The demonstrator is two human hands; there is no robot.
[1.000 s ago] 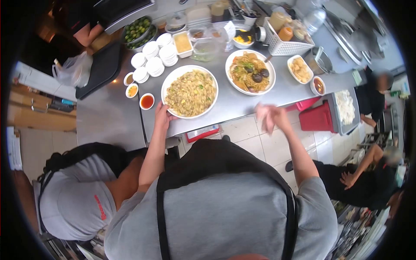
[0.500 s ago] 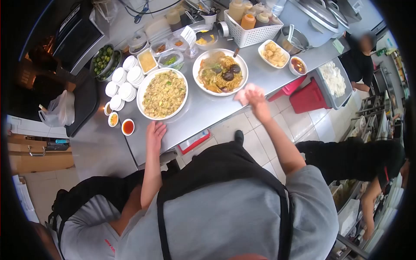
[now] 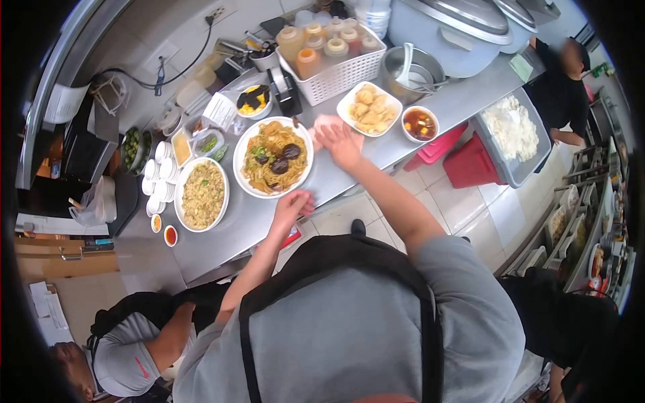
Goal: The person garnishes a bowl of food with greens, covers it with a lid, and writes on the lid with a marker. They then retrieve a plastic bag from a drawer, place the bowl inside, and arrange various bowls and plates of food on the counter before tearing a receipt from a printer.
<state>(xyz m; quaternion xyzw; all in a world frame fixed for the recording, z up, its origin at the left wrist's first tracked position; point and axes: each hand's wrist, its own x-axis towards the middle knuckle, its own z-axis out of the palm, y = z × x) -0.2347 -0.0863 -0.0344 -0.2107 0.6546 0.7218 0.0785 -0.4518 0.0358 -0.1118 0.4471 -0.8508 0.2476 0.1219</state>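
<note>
- Right hand (image 3: 341, 146): fingers outstretched over a pale-pink cloth (image 3: 326, 121) on the silver metal counter (image 3: 201, 254), between a round white plate (image 3: 238, 168) of brown noodles (image 3: 275, 136) and a square white dish (image 3: 342, 106).
- Left hand (image 3: 291, 208): loosely curled, empty, seemingly just clear of the plate's rim.

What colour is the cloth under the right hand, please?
The cloth is pale pink; it shows best in the head view.
</note>
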